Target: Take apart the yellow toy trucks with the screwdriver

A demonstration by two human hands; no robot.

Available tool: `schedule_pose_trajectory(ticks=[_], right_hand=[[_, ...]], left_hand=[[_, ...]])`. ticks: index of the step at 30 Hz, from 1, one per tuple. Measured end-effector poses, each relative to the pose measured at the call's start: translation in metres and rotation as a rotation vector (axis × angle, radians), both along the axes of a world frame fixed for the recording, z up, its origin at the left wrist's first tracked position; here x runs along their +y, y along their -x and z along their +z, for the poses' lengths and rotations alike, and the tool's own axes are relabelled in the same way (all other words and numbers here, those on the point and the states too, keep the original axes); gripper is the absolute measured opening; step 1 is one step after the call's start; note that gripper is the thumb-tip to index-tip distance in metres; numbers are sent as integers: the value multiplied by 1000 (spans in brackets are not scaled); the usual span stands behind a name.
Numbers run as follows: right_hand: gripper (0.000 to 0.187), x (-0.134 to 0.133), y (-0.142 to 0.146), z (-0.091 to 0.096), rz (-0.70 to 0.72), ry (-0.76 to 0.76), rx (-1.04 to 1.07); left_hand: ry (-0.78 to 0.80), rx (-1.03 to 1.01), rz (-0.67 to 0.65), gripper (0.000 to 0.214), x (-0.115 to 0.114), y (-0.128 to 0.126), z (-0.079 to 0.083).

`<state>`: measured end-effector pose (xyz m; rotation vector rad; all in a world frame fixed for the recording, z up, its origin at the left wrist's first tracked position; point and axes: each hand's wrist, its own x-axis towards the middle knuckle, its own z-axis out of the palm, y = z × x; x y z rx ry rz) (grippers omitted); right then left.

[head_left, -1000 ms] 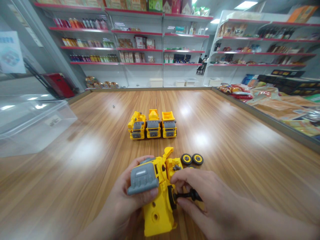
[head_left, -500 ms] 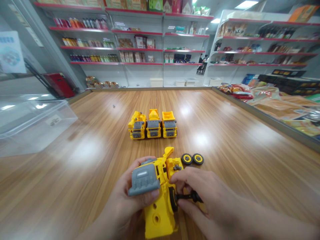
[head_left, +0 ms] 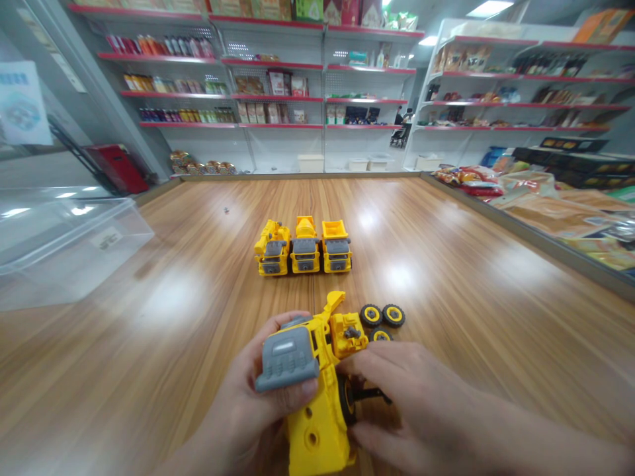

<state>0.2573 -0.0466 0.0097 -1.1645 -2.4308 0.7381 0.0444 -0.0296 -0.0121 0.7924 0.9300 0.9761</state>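
My left hand (head_left: 268, 390) grips a yellow toy truck body (head_left: 320, 430) with a grey cab front (head_left: 288, 357), tilted towards me. On the truck's right side sits a black wheel (head_left: 346, 400). My right hand (head_left: 397, 396) is closed about a black screwdriver (head_left: 370, 394), its shaft meeting the wheel and its handle mostly hidden by the palm. The right fingertips lie beside the wheel. Just beyond the hands are a yellow toy part with a grey piece (head_left: 348, 334), a yellow digger bucket (head_left: 335, 301) and loose black-and-yellow wheels (head_left: 381, 315).
Three yellow toy trucks, among them a dump truck (head_left: 337, 248), stand side by side further back on the wooden table (head_left: 198, 264). A clear plastic bin (head_left: 74, 251) is at left. A tiny grey piece (head_left: 227, 210) lies far left. Packaged goods (head_left: 540, 192) line the right edge.
My right hand has shifted slightly down and towards me, uncovering a third loose wheel and more of the yellow part. The screwdriver handle shows less. The truck has barely moved.
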Motion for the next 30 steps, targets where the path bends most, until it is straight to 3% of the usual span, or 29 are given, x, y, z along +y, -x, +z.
schedule_pose_trajectory(ticks=[6,11,21,26,30], right_hand=[[18,2,0,-3,17,-87,-42],[17,8,-6,6,-16,-125,-139],[11,24,-49,23,-226,-198,-669],[8,23,-50,22,-230,-166,-710],[16,23,-52,20,-239,-166,-687]], left_hand=[[-23,30,-44,71,1,2,-5],[22,45,-19,70,0,2,1],[40,60,28,72,-1,1,6],[51,47,32,70,-1,0,9],[47,23,22,67,-2,-1,10]])
